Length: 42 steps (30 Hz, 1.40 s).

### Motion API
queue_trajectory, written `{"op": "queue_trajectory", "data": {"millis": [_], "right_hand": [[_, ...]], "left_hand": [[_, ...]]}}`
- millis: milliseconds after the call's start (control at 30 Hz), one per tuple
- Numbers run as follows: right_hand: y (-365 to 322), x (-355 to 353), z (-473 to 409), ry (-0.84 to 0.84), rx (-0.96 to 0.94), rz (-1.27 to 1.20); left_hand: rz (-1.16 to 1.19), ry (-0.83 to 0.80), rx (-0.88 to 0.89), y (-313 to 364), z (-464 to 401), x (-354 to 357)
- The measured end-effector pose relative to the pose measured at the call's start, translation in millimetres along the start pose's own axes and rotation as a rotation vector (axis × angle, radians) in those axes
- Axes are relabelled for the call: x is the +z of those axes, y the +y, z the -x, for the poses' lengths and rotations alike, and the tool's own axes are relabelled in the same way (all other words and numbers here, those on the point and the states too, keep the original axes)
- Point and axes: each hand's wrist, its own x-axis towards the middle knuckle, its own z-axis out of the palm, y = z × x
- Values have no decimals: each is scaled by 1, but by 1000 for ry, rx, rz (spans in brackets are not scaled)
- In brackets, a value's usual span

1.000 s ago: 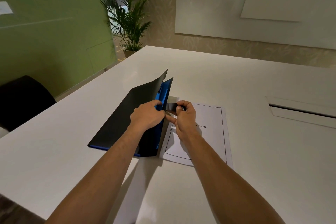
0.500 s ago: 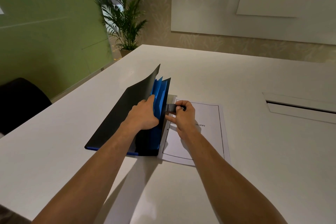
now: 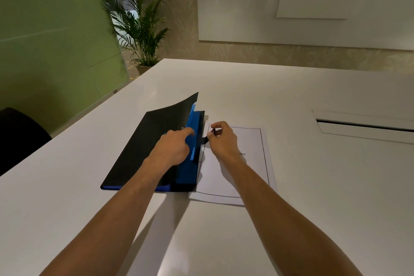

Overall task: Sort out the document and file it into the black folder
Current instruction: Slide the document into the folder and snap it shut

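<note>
Two hands [image 3: 172, 148] [image 3: 221, 141], one folder [image 3: 143, 148], one document [image 3: 246, 163].

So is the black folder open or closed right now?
Open. The black folder has its front cover lifted, the blue pockets showing; the left hand fingers them, and the document lies outside.

There is a single view, from a wide-angle camera worn on the person's head. It looks forward and down over the white bench [image 3: 291, 96], from above its near edge and close to it, so both forearms run up from the bottom corners toward the middle of the frame. The left hand [image 3: 172, 150] and right hand [image 3: 224, 141] sit near the centre, just below it. The far wall and a potted palm [image 3: 139, 29] fill the top; a green partition [image 3: 44, 40] stands at the left. Straight lines bow toward the frame's edges.
</note>
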Motion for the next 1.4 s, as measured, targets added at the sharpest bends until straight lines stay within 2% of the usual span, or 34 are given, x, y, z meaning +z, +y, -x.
{"op": "queue_trajectory", "data": {"millis": [167,300,467,700,933,1100,1300,1400], "right_hand": [[5,-45,8,85,-46,257],[14,-94,15,193,63,516],[24,-127,27,87,263,741],[26,-124,23,89,277,675],[32,-138,10,63,450,233],[33,-138,11,38,478,154],[32,-129,11,-11,445,184],[26,-122,16,10,372,389]], "left_hand": [[-101,-22,-84,3,-8,19],[-121,-89,-81,6,-15,29],[-143,-151,-45,6,-21,33],[-155,-129,-29,2,-22,36],[-199,-97,-5,3,-22,38],[-203,-97,0,2,-24,39],[-192,-95,3,1,-23,40],[-179,-96,-2,0,-23,40]]}}
